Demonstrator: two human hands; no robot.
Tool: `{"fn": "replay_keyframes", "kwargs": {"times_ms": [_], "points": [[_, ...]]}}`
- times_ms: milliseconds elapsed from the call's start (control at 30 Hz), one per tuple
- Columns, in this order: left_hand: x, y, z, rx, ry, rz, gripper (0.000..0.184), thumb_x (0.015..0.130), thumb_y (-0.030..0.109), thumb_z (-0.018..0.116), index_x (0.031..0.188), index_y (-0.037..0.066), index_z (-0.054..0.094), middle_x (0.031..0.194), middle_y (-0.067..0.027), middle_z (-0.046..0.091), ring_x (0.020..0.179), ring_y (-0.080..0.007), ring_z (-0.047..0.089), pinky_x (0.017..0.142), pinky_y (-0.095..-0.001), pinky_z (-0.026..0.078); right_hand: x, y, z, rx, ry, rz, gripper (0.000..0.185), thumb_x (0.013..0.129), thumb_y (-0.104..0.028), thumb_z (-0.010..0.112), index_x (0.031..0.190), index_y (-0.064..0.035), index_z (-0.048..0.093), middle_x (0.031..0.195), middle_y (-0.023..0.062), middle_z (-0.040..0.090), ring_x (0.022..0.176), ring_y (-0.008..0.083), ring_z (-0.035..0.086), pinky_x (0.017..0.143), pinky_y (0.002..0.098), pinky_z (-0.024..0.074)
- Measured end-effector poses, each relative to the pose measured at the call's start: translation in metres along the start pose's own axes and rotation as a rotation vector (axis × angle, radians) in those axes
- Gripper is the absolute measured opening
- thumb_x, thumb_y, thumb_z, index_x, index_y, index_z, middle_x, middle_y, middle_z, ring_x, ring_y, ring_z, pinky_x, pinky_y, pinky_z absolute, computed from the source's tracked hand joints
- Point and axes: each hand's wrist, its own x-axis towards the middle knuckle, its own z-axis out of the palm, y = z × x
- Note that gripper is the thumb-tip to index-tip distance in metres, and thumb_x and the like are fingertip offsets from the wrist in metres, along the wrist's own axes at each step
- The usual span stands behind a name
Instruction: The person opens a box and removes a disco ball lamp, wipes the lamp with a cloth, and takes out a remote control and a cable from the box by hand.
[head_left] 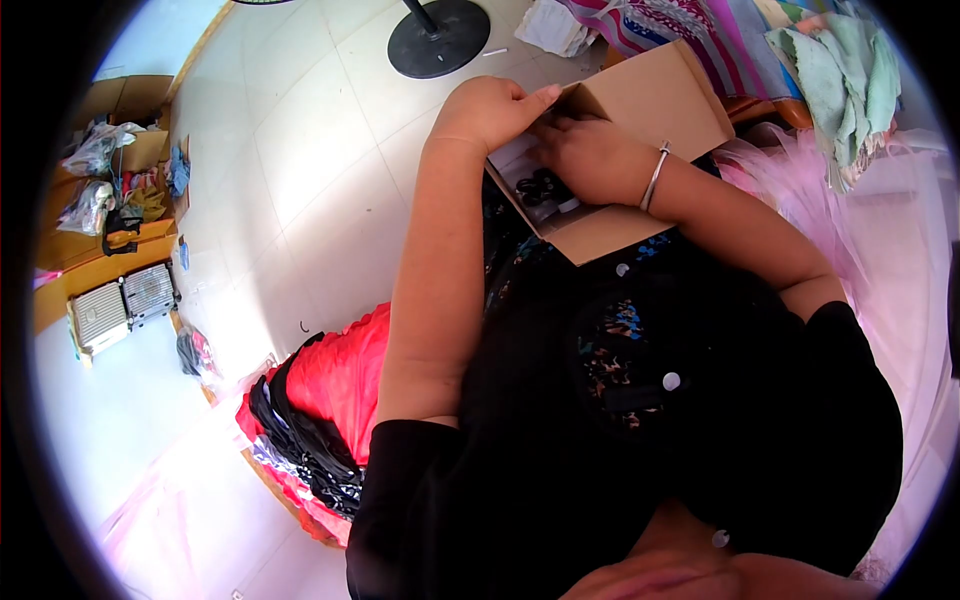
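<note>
An open cardboard box rests on my lap, with its flaps folded outward. My left hand grips the box's left rim, thumb over the edge; its other fingers are mostly hidden. Reaching into the box is my right hand, a silver bangle on its wrist. Its fingers are bent, and what they hold, if anything, is hidden. Beside them, inside the box, lie shiny black rounded items with some white or clear material, too shaded to name.
A round black stand base sits on the tiled floor ahead. Red and black cloth is piled at left, pink tulle at right. A green cloth hangs at upper right. Boxes with bagged items stand far left.
</note>
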Motion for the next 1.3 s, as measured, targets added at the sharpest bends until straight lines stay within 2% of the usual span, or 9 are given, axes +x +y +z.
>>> {"fn": "replay_keyframes", "kwargs": {"times_ms": [100,300,367,400,500,567,700,1200,1300], "points": [[-0.001,0.001,-0.002,0.016,-0.002,-0.001,0.068,0.081,0.067,0.051,0.084,0.003,0.073,0.082,-0.0191,0.068,0.082,-0.0341,0.065,0.076,-0.0386,0.050,0.001,-0.001,-0.001,-0.006,-0.073,0.017,0.035,0.079,-0.011,0.057,0.112,-0.0058,0.066,0.125,0.0165,0.057,0.104,0.0277,0.060,0.089,0.0368,0.0480],[0.001,-0.004,0.001,-0.007,0.014,-0.004,0.066,0.081,0.065,0.053,0.087,0.002,0.073,0.084,-0.0196,0.068,0.084,-0.0341,0.065,0.077,-0.0386,0.050,0.005,-0.003,-0.006,0.093,-0.092,0.080,0.023,0.078,-0.010,0.057,0.098,-0.0057,0.068,0.117,0.0158,0.060,0.096,0.0290,0.062,0.085,0.0378,0.0495],[0.001,-0.005,0.002,-0.005,0.011,-0.013,0.066,0.081,0.065,0.053,0.087,0.002,0.073,0.084,-0.0198,0.068,0.084,-0.0342,0.065,0.077,-0.0386,0.050,0.005,-0.002,-0.005,0.112,-0.089,0.052,0.016,0.078,-0.009,0.057,0.088,-0.0061,0.068,0.106,0.0133,0.065,0.093,0.0295,0.063,0.081,0.0388,0.0505],[0.001,-0.006,0.002,-0.008,0.014,-0.012,0.067,0.081,0.065,0.053,0.087,0.001,0.073,0.084,-0.0200,0.068,0.084,-0.0343,0.065,0.077,-0.0386,0.050,0.005,-0.001,-0.006,0.112,-0.089,0.052,0.016,0.078,-0.009,0.057,0.088,-0.0061,0.068,0.106,0.0133,0.065,0.093,0.0295,0.063,0.081,0.0388,0.0505],[0.000,-0.006,0.002,-0.012,0.024,-0.006,0.067,0.081,0.065,0.053,0.087,0.001,0.072,0.084,-0.0204,0.068,0.084,-0.0346,0.065,0.077,-0.0386,0.050,0.006,-0.002,-0.015,0.117,-0.162,0.012,0.015,0.077,-0.014,0.060,0.086,-0.0060,0.069,0.089,0.0125,0.068,0.084,0.0307,0.065,0.076,0.0411,0.0515],[0.000,-0.006,0.002,-0.012,0.030,0.000,0.067,0.081,0.065,0.053,0.087,0.001,0.072,0.084,-0.0206,0.067,0.084,-0.0347,0.065,0.077,-0.0385,0.050,0.006,-0.006,-0.028,0.216,-0.340,0.027,0.017,0.075,-0.020,0.063,0.081,-0.0057,0.070,0.078,0.0143,0.067,0.077,0.0329,0.065,0.071,0.0433,0.0517],[0.000,-0.004,0.003,-0.001,0.019,0.014,0.068,0.081,0.065,0.052,0.086,0.000,0.072,0.083,-0.0212,0.067,0.084,-0.0352,0.065,0.077,-0.0390,0.050,0.006,-0.003,-0.021,0.240,-0.390,0.006,0.019,0.073,-0.023,0.065,0.080,-0.0060,0.070,0.075,0.0163,0.066,0.073,0.0343,0.065,0.069,0.0449,0.0516],[0.001,-0.004,0.001,0.029,-0.007,0.000,0.068,0.082,0.066,0.051,0.090,0.002,0.073,0.087,-0.0198,0.069,0.088,-0.0344,0.065,0.081,-0.0382,0.050,0.012,0.001,0.003,0.182,-0.456,0.010,0.014,0.075,-0.014,0.061,0.082,-0.0087,0.072,0.079,0.0144,0.068,0.078,0.0329,0.067,0.071,0.0439,0.0525],[0.002,-0.005,0.001,0.030,-0.006,0.004,0.069,0.081,0.067,0.051,0.090,0.002,0.073,0.087,-0.0197,0.069,0.088,-0.0346,0.065,0.080,-0.0383,0.050,0.013,0.000,-0.001,0.213,-0.470,0.022,0.018,0.075,-0.011,0.061,0.090,-0.0081,0.070,0.084,0.0148,0.068,0.081,0.0335,0.066,0.074,0.0434,0.0522]]}}
